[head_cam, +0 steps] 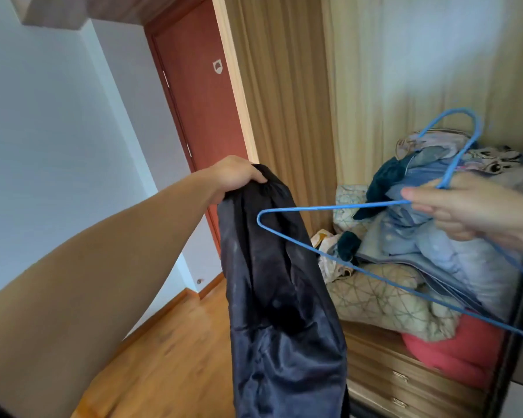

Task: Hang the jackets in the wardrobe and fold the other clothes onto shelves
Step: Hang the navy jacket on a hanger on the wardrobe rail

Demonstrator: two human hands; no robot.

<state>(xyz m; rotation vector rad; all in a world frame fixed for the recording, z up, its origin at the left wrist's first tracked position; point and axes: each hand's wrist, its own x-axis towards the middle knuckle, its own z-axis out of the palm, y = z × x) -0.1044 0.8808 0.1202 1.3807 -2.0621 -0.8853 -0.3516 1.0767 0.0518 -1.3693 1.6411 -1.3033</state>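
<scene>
While the open light-wood wardrobe (360, 70) fills the view from 12 to 3 o'clock, a heap of mixed clothes and quilts (405, 267) sits inside it at 3 o'clock, above 2 wooden drawers (405, 384) at 5 o'clock. A shiny black satin jacket (272, 297) hangs at 6 o'clock, gripped by its top in the left hand (233, 176). At 3 o'clock the right hand (465, 206) pinches a thin blue wire hanger (329, 208), whose pointed end lies in front of the jacket. A red-brown door (194, 101) stands at 11 o'clock.
</scene>
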